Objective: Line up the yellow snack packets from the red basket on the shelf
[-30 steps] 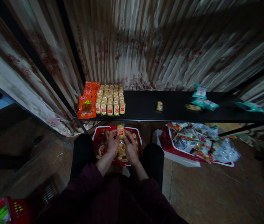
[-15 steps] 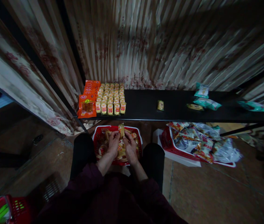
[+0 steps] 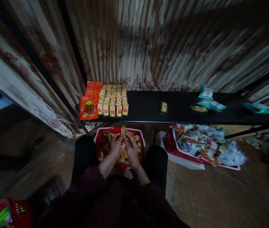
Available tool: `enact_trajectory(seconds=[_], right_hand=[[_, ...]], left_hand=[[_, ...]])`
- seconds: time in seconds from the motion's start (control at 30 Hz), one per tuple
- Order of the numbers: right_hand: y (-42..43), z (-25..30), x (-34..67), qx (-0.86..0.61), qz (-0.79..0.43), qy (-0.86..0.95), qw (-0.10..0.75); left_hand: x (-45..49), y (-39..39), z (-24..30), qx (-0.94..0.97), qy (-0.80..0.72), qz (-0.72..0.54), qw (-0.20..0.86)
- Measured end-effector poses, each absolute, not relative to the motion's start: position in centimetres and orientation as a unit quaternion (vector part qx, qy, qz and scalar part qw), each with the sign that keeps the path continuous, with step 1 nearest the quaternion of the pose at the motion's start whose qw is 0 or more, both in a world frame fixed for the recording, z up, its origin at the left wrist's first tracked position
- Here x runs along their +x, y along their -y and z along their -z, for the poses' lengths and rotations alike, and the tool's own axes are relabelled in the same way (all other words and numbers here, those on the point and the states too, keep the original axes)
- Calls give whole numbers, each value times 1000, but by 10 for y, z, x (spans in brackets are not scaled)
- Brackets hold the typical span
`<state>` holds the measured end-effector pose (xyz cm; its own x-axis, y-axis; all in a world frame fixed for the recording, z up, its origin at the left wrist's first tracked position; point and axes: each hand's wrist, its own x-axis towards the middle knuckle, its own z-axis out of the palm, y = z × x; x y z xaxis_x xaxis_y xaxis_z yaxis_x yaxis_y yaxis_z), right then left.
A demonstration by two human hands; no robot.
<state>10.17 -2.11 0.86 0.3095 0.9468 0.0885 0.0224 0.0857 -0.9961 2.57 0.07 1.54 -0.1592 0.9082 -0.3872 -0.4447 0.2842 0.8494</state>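
Both of my hands meet over a red basket (image 3: 100, 130) with a white rim, which sits between my knees and is filled with small wrapped snacks. My left hand (image 3: 115, 146) and my right hand (image 3: 132, 148) are closed on one small wrapped snack pack (image 3: 123, 129), yellowish and held upright between the fingertips. Just ahead, on the black shelf (image 3: 144, 104), rows of similar yellow snack packs (image 3: 112, 101) stand close together. Left of these rows, orange snack packets (image 3: 88, 106) are lined up one behind another.
On the shelf lie a single yellow pack (image 3: 163, 107), another yellowish pack (image 3: 199, 109) and several teal bags (image 3: 212, 105). Below, at right, a red basket (image 3: 170, 146) holds bagged snacks (image 3: 196, 142). Another red basket (image 3: 20, 209) stands at lower left. A pleated curtain (image 3: 148, 47) hangs behind.
My hands stay over the basket with the same pack, shifting only slightly; the pack has turned a little between my fingers. The shelf items have not moved.
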Motion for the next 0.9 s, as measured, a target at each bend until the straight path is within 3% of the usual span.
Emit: enact_trajectory(seconds=[0.9], right_hand=[[20,-1,103,-586,-274,522,555]], left_hand=[[23,-9,-18,5,-543,-497,677]])
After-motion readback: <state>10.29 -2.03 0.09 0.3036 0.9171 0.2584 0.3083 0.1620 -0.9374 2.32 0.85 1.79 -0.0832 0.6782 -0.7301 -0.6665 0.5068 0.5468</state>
